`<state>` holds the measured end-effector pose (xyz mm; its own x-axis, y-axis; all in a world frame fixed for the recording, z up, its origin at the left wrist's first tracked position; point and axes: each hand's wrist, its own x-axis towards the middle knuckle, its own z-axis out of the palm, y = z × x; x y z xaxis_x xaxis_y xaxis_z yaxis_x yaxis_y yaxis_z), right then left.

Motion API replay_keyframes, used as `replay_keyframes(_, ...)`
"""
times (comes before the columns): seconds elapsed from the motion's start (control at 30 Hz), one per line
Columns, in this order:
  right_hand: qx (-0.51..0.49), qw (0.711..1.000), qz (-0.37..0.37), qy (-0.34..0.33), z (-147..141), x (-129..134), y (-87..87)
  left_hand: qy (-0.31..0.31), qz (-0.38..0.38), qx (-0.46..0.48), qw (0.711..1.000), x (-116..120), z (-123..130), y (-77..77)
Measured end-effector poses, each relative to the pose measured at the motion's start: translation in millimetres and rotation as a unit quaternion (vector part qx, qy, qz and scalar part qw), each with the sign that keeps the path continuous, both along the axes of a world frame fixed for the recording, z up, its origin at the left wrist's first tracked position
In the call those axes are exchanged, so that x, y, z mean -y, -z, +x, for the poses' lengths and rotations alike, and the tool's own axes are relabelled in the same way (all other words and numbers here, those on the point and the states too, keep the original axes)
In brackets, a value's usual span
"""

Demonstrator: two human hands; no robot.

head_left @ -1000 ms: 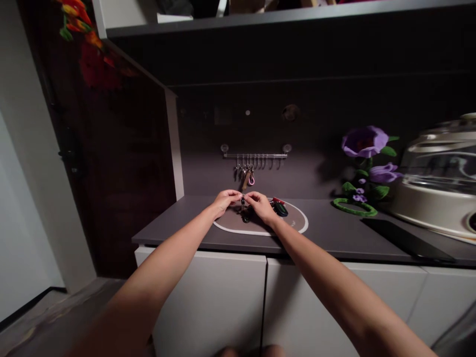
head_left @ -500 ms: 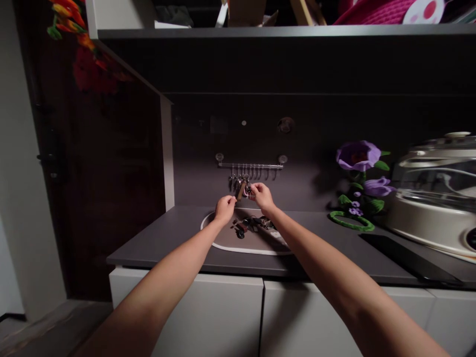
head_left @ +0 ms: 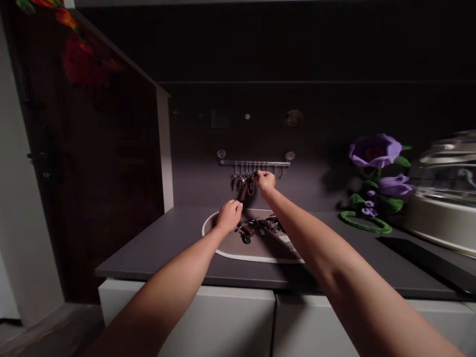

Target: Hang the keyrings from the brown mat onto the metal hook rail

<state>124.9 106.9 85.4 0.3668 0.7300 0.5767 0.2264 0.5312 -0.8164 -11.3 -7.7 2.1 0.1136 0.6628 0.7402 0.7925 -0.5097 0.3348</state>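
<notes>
My right hand (head_left: 266,182) is raised to the row of hooks on a clear rail (head_left: 255,163), its fingers pinched on what looks like a key ring, mostly hidden by the fingertips. Left of it, bunches of keys (head_left: 238,177) dangle from the hooks, with a brown strap-like tag (head_left: 245,189) and a pinkish loop (head_left: 251,190) among them. Lower down, my left hand (head_left: 229,215) is closed over the left part of the mat (head_left: 238,250). What its fingers hold, if anything, is hidden. More keys and dark fobs (head_left: 246,239) lie piled on the mat beside it.
Purple flowers (head_left: 375,151) with a green ring base stand right on the counter (head_left: 148,243). Beyond them is a cream appliance (head_left: 442,218) with a clear top. A flat black object (head_left: 420,263) lies in front. A shelf overhangs; a dark door (head_left: 100,173) is left.
My right hand has risen closer to the rail. My left hand has dropped from beside the hanging brown tag towards the keys on the mat. The view has tilted down and moved nearer.
</notes>
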Motion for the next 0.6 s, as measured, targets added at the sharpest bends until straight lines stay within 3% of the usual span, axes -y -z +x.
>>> replay_keyframes(0.1, -0.040, 0.998, -0.034, 0.028, -5, 3, -3.0, 0.003, 0.003, -0.008, 1.000, -1, 0, 1.3)
replay_keyframes(0.33, -0.054, 0.997, -0.060, 0.012, -9, 7, -8.0, -0.001, 0.008, -0.027, 1.000, -3, -2, 2.7)
replay_keyframes(0.6, -0.043, 0.998, -0.052, 0.016, -3, -4, 4.9, -0.013, 0.007, -0.033, 0.999, -2, -3, 2.3)
